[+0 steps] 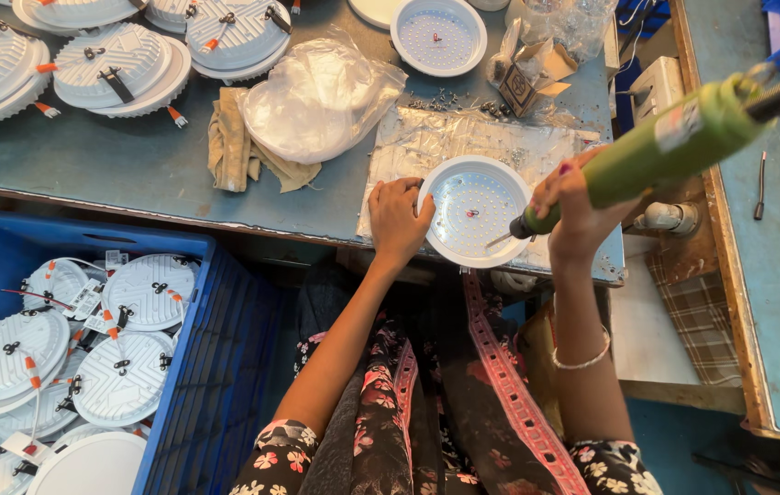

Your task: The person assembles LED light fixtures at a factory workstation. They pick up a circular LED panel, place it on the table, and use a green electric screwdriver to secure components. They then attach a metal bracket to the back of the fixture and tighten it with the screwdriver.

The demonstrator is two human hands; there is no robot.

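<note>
My left hand [399, 218] grips the left rim of a round white lamp housing [474, 211] that lies open side up on a clear plastic sheet [463, 137] at the bench's near edge. My right hand [575, 206] is wrapped around a green electric screwdriver [660, 147], tilted down to the left. Its bit tip rests inside the housing near the right rim. A small red part sits at the housing's centre.
A blue crate [215, 367] at lower left holds several finished white lamps. More lamps [115, 64] are stacked at the bench's back left, beside a rag [229, 142] and a plastic bag [316, 96]. Another open housing [438, 35], loose screws and a small carton [523, 82] lie behind.
</note>
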